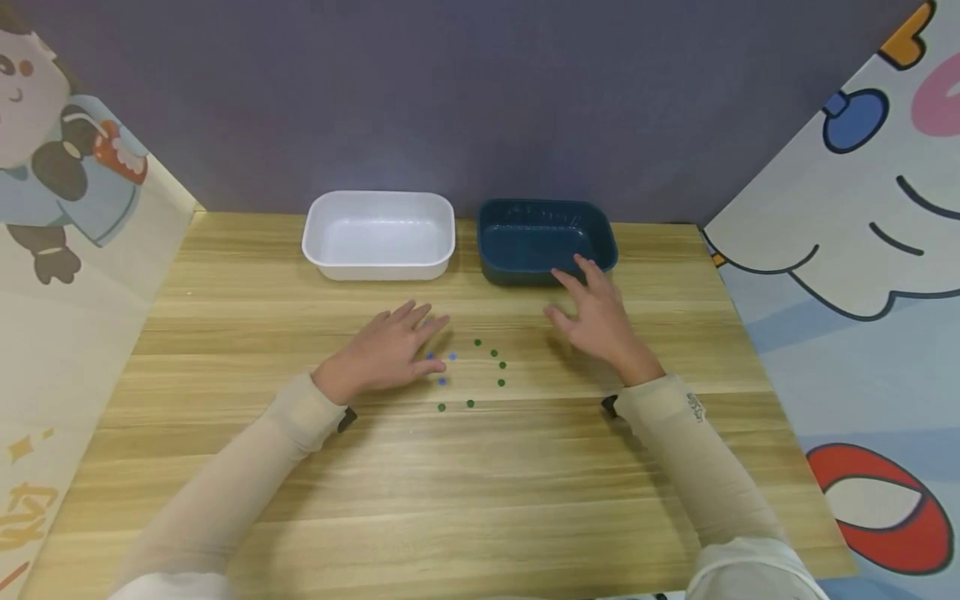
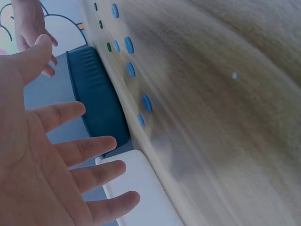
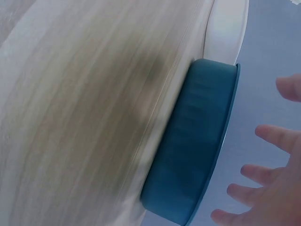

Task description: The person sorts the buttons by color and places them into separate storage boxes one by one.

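Note:
My left hand (image 1: 384,348), palm down with fingers spread, hovers over several small blue discs (image 1: 452,357) lying on the wooden table. In the left wrist view its fingers hold nothing, and blue discs (image 2: 129,45) lie on the wood beyond the fingertips. Several green discs (image 1: 502,365) form a loose arc to the right of the blue ones. My right hand (image 1: 602,323) is held up before the dark teal tray (image 1: 517,277), its spread fingers overlapping the front rim in the head view. Nothing is between those fingers. Part of the blue group is hidden under the left hand.
A white tray (image 1: 382,272) stands left of the teal one, both at the back of the table (image 1: 480,500). Behind them rises a grey-purple panel (image 1: 465,100). Printed cartoon walls (image 1: 862,367) flank the table on either side.

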Motion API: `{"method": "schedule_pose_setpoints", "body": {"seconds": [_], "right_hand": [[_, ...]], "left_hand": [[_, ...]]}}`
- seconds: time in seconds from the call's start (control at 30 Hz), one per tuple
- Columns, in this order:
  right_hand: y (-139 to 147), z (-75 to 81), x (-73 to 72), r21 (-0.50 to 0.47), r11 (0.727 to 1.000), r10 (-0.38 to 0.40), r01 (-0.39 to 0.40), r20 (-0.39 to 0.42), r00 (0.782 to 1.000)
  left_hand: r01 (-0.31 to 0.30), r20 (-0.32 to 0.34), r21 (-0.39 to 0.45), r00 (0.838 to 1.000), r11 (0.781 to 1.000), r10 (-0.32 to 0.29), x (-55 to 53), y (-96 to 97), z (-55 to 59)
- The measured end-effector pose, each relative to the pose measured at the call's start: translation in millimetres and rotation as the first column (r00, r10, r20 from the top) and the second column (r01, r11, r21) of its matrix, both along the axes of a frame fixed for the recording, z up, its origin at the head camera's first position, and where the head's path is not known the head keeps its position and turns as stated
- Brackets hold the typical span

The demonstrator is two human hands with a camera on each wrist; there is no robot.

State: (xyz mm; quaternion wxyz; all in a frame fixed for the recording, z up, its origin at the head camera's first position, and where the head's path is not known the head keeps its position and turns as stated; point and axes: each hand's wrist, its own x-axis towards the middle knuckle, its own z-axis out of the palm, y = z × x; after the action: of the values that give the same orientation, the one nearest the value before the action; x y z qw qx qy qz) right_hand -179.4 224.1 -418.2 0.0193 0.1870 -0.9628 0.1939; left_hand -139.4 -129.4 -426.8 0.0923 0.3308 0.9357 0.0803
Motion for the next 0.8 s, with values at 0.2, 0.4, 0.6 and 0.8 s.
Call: {"method": "schedule_pose_setpoints", "body": {"seconds": [0.2, 0.4, 0.6, 0.8], "right_hand": [[2.6, -2.9, -0.5, -0.069, 0.998, -0.013, 0.013, -0.002, 1.000], [5.2, -5.3, -2.5, -0.122, 0.990, -0.066, 0.063, -0.018, 0.998], [7.6, -6.4, -6.1, -0.158, 0.982, -0.103, 0.103, 0.008, 0.995], [9.4, -9.8, -8.4, -0.197, 0.968, -0.151, 0.153, 0.024, 0.988]], "left_hand": [[-0.008, 0.002, -0.013, 1.000, 1.000, 0.008, 0.2, -0.7, -2.0], [-0.006, 0.002, -0.013, 1.000, 1.000, 0.006, 0.2, -0.8, -1.7], [-0.012, 0.013, -0.011, 1.000, 1.000, 0.012, 0.1, -1.2, -0.3], [-0.010, 0.018, -0.007, 1.000, 1.000, 0.010, -0.9, -1.0, -1.4]]}}
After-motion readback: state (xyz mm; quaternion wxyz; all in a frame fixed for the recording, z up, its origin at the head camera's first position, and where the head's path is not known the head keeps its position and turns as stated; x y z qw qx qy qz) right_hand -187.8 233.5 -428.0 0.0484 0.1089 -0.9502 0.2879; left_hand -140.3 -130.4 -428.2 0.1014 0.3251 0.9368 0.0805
